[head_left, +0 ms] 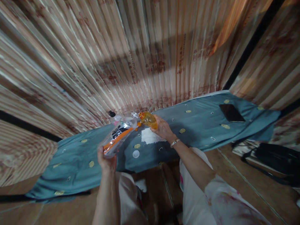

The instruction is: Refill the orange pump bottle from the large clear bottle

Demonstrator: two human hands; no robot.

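Left hand (106,160): fingers wrapped round the base of a clear plastic bottle with orange-and-black label (119,135), held above the blue-green cloth (197,125); long axis slanting, neck up and rightward. Small white disc (136,154) on cloth. Amber bottle (149,120) close by, lying near level, mouth leftward at the clear bottle's neck; contact unclear. Right hand (163,128) grips its base end, above white paper (151,136). Far right, black smartphone (232,112) flat on cloth
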